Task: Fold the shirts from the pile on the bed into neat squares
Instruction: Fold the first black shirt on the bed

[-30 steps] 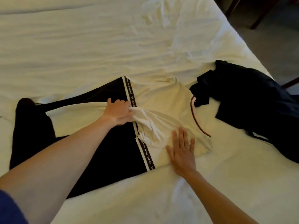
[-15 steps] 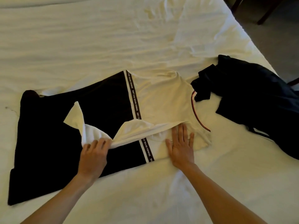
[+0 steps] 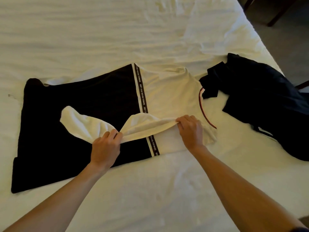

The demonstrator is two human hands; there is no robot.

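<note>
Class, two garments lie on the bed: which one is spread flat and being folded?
The black-and-white shirt, held by both the left hand and right hand. The dark garment lies crumpled and untouched to the right.

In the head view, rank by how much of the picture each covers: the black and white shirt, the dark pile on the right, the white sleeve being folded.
1. black and white shirt
2. dark pile
3. white sleeve, pinched by both hands

A black-and-cream cotton shirt (image 3: 93,101) with a lettered stripe lies flat crosswise on the bed, its cream sleeve (image 3: 87,124) folded inward; a dark navy shirt pile (image 3: 260,97) is crumpled beside its collar.
</note>
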